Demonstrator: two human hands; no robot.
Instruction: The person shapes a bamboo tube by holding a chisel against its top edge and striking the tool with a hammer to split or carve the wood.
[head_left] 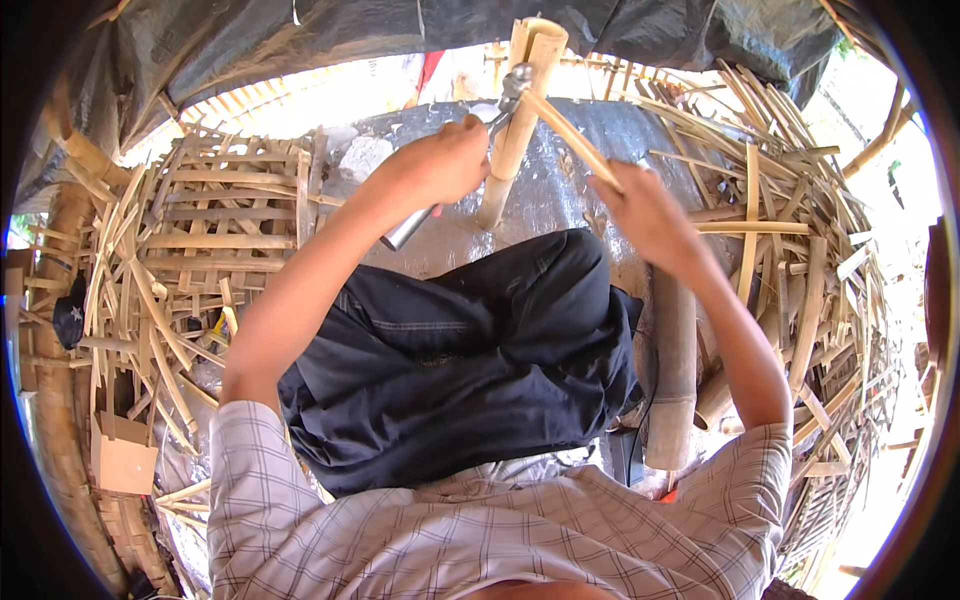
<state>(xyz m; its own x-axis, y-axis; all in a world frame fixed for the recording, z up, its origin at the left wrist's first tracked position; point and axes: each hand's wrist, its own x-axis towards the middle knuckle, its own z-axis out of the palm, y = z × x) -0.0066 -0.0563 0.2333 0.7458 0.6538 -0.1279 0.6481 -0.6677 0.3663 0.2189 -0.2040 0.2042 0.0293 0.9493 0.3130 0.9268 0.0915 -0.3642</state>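
An upright bamboo tube [513,145] stands in front of my crossed legs, its top end cut open. My left hand [440,165] is wrapped round a metal chisel [405,231]; its grey handle sticks out below the fist and its thin shaft points up at the tube. In my right hand [640,212] is a hammer by its pale wooden handle [572,138]. The hammer's metal head [516,82] is in front of the tube's upper part, near the chisel's upper end. Whether head and chisel touch, I cannot tell. The chisel's tip is hidden.
On the right lies a large heap of split bamboo strips [800,240], with a thick bamboo pole [671,380] beside my knee. A woven bamboo lattice [225,215] and a cardboard box [124,455] are at the left. Dark sheeting [330,35] hangs across the far side.
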